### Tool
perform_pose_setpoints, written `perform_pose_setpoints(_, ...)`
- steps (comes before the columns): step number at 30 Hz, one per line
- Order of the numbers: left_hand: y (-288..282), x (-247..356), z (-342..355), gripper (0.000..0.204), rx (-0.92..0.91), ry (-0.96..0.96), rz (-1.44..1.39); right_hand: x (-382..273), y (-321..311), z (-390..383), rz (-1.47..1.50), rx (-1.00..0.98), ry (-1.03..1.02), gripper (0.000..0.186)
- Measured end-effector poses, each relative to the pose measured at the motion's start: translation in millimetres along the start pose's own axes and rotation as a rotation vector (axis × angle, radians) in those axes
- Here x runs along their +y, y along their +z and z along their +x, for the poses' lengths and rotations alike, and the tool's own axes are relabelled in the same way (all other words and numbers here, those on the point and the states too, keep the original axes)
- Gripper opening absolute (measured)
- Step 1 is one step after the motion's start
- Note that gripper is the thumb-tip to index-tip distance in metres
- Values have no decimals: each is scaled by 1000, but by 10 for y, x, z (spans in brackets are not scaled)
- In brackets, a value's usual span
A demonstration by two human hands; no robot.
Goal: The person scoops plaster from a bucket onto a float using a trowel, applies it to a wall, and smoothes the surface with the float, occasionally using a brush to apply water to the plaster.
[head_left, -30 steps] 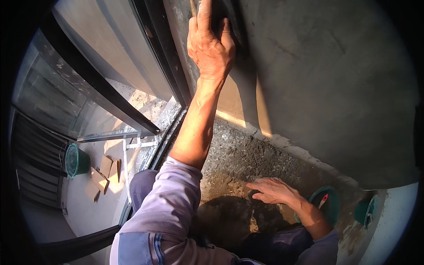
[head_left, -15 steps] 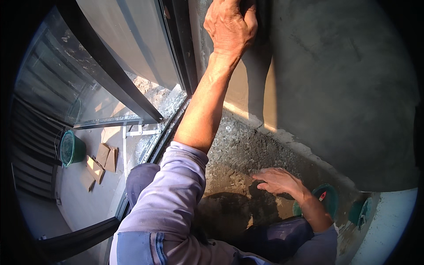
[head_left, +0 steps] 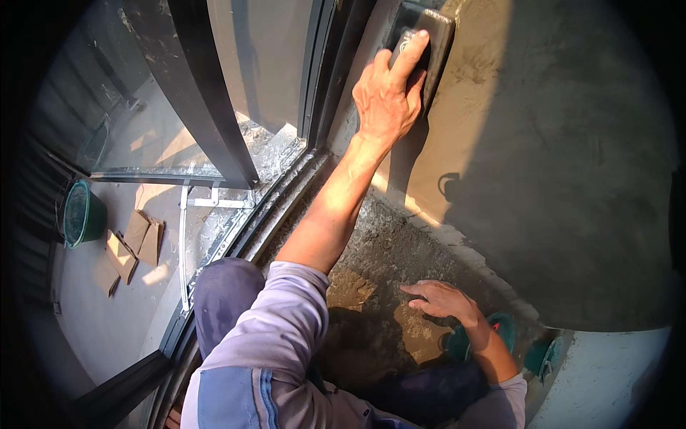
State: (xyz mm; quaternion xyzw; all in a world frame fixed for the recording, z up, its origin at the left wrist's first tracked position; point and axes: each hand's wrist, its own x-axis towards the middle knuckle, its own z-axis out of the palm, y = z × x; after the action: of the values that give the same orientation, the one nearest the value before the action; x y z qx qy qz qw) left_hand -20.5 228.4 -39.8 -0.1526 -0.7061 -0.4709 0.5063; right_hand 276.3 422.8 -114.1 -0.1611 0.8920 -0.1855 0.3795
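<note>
Left hand (head_left: 386,96) fingers clasp a dark float (head_left: 429,43) against the plastered wall (head_left: 557,157); right hand (head_left: 439,300) fingers rest spread on the floor (head_left: 400,243).

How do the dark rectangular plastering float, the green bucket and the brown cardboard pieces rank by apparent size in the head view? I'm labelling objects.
1. Dark rectangular plastering float, nearest the camera.
2. Green bucket.
3. Each brown cardboard piece; close to the bucket, unsure.

Down on the left there's a green bucket (head_left: 81,214) sitting on the lower floor, with a few brown cardboard pieces (head_left: 132,247) scattered just beside it. A dark window frame (head_left: 207,93) cuts diagonally across the glass pane (head_left: 264,57), and a metal stay bar (head_left: 184,243) runs along below it. A teal sandal (head_left: 500,330) sits on the gritty ledge bottom right.
</note>
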Motion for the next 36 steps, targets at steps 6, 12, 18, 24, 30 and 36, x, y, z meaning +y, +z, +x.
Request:
perform_pose_setpoints(6,-65,-452,-689,49,25,-61,-27,124,-5,145,68,78,-37,53)
perform_pose_setpoints(12,113,-469,-2185,59,-49,-655,-129,57,63,19,36,-22,84,53)
perform_pose_setpoints(18,269,61,-2423,70,-58,-1165,-327,167,237,-283,119,-25,159,55)
perform_pose_setpoints(24,412,826,-1994,72,23,-1090,-496,298,411,-516,102,-11,202,56)
perform_pose_setpoints(30,333,1435,-75,66,31,-112,-310,373,408,-648,191,9,240,54)
perform_pose_setpoints(36,514,856,-215,63,123,35,-81,484,390,-628,149,110,143,53)
